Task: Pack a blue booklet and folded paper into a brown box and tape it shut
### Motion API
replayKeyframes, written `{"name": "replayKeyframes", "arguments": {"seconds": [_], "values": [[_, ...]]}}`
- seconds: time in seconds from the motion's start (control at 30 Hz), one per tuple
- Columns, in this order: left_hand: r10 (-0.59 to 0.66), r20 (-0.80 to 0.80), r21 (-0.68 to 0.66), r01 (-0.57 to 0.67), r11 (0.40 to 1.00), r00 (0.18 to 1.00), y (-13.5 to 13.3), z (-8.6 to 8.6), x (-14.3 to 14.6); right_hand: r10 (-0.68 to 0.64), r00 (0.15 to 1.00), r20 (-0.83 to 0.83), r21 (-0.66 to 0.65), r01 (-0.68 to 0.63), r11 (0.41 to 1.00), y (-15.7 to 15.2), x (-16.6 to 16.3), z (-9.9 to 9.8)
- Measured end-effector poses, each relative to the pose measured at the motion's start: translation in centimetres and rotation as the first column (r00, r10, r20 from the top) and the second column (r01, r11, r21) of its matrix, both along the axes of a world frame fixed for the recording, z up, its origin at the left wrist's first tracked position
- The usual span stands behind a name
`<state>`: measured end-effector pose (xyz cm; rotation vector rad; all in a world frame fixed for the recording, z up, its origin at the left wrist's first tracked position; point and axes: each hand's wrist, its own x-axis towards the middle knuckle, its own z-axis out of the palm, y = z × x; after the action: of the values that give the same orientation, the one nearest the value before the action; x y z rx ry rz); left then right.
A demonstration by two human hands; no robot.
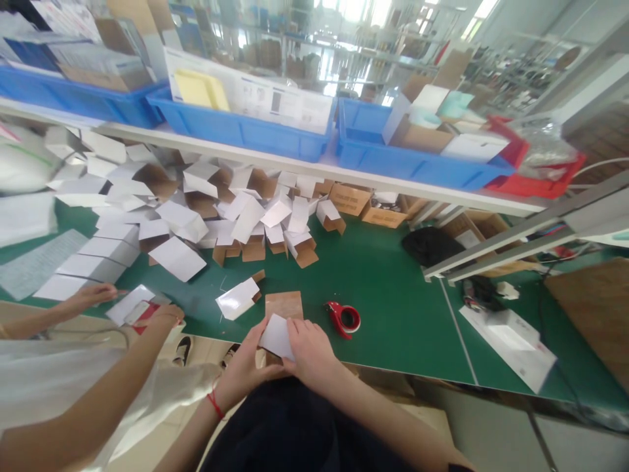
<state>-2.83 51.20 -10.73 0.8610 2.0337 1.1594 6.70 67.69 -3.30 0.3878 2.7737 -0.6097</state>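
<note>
Both my hands hold a small cardboard box (279, 331), white outside and brown inside, at the near edge of the green table (393, 295). My left hand (246, 367), with a red string at the wrist, grips its left side. My right hand (308, 351) lies closed over its right side. The box's brown flap sticks up away from me. Another white box (238, 298) lies just to the left, and a red tape dispenser (344, 318) sits just to the right of my hands.
A large heap of folded white-and-brown boxes (196, 216) covers the table's left half. A co-worker's hands (162, 318) work at the left with a white and red piece. Blue bins (246, 131) stand on the shelf above. A white box (511, 341) lies at right.
</note>
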Motion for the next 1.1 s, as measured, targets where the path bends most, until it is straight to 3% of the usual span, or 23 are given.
{"name": "replayKeyframes", "arguments": {"seconds": [0.17,0.3,0.47,0.57,0.73,0.8,0.9,1.1], "values": [[0.052,0.0,0.076,-0.052,0.996,0.999,0.6,-1.5,1.6,-0.069,0.996,0.048,0.168,0.06,0.984,-2.9,-1.4,-1.4],[0.097,0.093,0.127,-0.108,0.986,0.991,0.5,-2.6,2.0,-0.038,0.991,0.125,0.224,0.009,0.975,-3.3,-2.1,-0.4],[0.186,0.266,0.11,-0.222,0.969,0.946,0.4,-3.5,2.3,0.069,0.981,0.183,0.026,-0.075,0.997,-0.5,-2.9,2.7],[0.2,0.299,0.099,-0.239,0.966,0.933,0.2,-3.4,2.1,0.153,0.974,0.167,-0.1,-0.137,0.985,0.9,-2.6,3.5],[0.155,0.139,0.147,-0.175,0.974,0.978,0.0,-3.2,1.4,0.103,0.994,0.044,-0.065,-0.1,0.993,1.8,-1.0,2.0],[0.133,0.105,0.138,-0.147,0.98,0.985,0.0,-2.9,1.2,0.063,0.998,-0.011,-0.19,-0.064,0.98,2.9,-0.5,1.3],[0.104,0.002,0.115,-0.104,0.988,0.995,0.4,-2.1,1.1,-0.081,0.994,-0.072,-0.443,0.041,0.896,5.2,-0.1,0.5],[0.184,-0.388,0.104,-0.156,0.982,0.903,2.1,0.1,0.6,-0.336,0.926,-0.173,-0.57,0.184,0.801,5.9,0.6,-0.5]]}}
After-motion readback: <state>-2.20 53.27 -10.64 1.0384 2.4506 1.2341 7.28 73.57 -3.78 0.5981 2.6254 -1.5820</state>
